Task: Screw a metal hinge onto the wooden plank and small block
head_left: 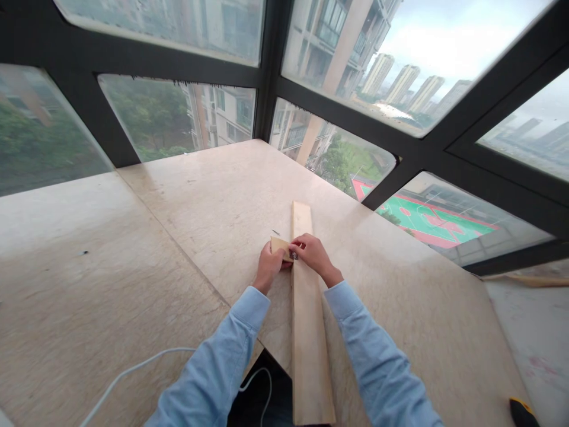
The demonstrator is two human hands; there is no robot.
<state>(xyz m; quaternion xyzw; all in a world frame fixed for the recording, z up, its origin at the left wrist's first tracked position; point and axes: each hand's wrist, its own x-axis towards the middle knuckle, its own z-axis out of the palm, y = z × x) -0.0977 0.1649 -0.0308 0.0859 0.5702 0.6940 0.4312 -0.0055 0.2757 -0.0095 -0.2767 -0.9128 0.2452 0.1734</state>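
Note:
My left hand (269,264) is closed around a small, thin piece of wood (279,244), held at the left edge of a long wooden board (311,338). Against that small piece, my right hand (312,255) pinches a little shiny metal fitting (293,255), perhaps a hinge; its exact shape is too small to make out. The long board lies flat and runs from near my body toward the window corner, passing under my right hand. Just beyond the small wood piece, a thin dark sliver (275,232) lies on the stone surface.
The beige stone ledge (178,237) meets dark-framed windows (267,77) on two sides. A white cable (133,373) crosses the lower left, near a dark gap (275,379) at the front edge. A black-and-yellow object (522,412) sits at lower right; a tiny dark item (83,253) lies left.

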